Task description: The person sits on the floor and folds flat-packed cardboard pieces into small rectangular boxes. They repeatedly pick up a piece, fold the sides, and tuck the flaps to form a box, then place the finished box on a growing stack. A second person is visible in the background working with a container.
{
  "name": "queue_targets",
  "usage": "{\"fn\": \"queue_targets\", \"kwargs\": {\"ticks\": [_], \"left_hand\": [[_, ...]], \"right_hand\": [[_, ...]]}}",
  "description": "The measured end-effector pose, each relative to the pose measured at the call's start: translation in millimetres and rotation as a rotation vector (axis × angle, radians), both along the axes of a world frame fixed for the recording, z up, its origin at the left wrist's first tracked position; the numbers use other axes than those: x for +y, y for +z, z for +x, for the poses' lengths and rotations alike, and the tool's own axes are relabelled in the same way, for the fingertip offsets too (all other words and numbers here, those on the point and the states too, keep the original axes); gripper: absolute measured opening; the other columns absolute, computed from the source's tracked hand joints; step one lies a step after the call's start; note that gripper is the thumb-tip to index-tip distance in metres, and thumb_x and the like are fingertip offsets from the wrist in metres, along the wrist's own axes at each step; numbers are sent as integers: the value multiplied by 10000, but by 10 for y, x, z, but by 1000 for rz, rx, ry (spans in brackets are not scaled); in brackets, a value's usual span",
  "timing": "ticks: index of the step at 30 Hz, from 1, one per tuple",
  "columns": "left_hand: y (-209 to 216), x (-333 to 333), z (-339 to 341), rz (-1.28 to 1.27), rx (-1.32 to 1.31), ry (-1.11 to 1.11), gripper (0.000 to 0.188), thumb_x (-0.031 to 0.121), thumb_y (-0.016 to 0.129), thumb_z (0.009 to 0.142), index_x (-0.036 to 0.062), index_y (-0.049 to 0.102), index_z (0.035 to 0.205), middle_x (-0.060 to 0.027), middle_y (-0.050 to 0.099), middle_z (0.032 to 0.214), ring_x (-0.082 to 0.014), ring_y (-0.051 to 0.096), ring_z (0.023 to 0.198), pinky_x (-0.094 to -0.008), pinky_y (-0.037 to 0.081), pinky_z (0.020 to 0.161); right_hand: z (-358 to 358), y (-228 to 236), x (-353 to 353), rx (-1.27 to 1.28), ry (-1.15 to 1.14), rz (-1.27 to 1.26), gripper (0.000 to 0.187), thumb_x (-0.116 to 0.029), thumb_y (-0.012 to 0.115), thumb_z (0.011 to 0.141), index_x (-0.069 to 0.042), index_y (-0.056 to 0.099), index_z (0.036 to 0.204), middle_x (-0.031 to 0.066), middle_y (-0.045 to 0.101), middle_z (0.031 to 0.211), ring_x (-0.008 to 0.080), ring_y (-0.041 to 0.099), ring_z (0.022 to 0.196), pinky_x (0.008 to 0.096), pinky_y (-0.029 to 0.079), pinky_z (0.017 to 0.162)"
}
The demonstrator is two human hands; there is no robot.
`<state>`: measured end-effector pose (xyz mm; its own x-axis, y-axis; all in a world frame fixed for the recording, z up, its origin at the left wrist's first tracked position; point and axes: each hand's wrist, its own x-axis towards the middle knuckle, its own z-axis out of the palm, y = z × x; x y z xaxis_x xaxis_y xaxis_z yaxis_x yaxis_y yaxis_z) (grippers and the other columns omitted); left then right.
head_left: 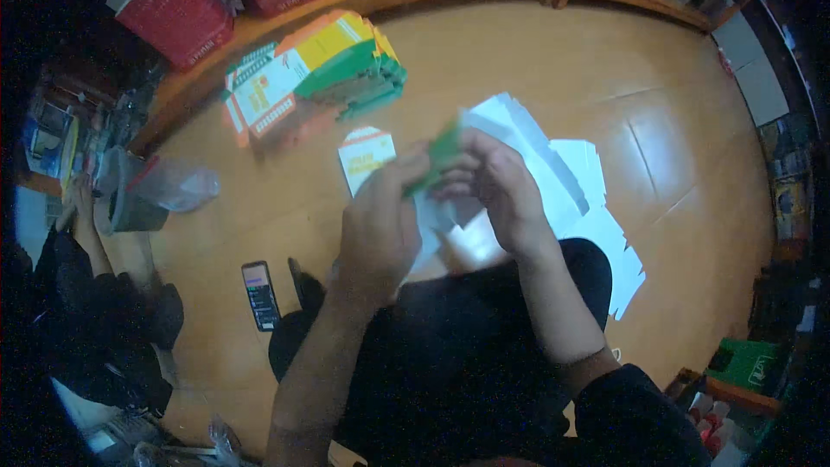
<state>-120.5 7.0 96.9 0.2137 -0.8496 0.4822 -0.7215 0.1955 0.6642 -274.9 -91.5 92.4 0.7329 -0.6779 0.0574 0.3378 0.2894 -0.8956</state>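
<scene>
Tan floor: left hand and right hand are holding a blurred green piece, white cardboard lying near.

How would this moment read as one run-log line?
left hand: holding green piece | right hand: at same piece, grip blurred | ahead-left: small white carton, printed carton stack | right: white card sheets | left: lit phone

1. Right of and beyond the right hand, flat white card sheets obstruct low passage.
2. Just beyond the left hand, a small white orange-edged carton blocks; farther, a green-yellow-orange card pile.
3. Leftward, glossy tan floor offers passage between pile and black rectangular phone.
</scene>
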Motion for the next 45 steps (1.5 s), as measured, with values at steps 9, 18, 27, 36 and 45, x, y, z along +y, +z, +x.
{"fn": "queue_targets", "kwargs": {"ticks": [9,18,27,36,45], "left_hand": [[192,68,83,-181,-138,-20,224,-67,675,728,35,662,927,-140,706,1132,-325,673,1019,-397,544,884],[203,153,-12,-262,366,34,168,-28,731,811,-1,638,948,-216,685,1132,-299,666,1075,-380,527,928],[251,217,-57,-258,310,-5,140,11,724,836,4,706,975,-223,639,1214,-316,614,1161,-410,488,990],[315,176,-40,-100,510,-54,127,11,709,858,1,721,984,-207,592,1280,-309,593,1195,-410,455,1042],[179,117,-14,-138,827,-229,149,-45,720,841,3,691,979,-239,554,1338,-325,578,1227,-418,446,1067]], "right_hand": [[89,281,110,214,-456,-237,123,-18,664,917,25,647,1031,79,709,916,117,669,805,255,542,751],[122,183,246,198,-373,-143,204,-172,600,1002,26,632,1034,78,701,950,131,668,838,290,555,792],[172,175,365,86,-268,-97,267,-170,561,1013,35,611,1177,83,674,1066,134,631,947,307,521,849],[104,103,360,279,-257,-157,140,-78,660,905,27,638,995,80,668,894,125,620,806,290,512,732],[127,66,348,38,-228,81,318,-84,744,861,22,635,1141,93,694,1056,160,662,964,288,527,850]]}}
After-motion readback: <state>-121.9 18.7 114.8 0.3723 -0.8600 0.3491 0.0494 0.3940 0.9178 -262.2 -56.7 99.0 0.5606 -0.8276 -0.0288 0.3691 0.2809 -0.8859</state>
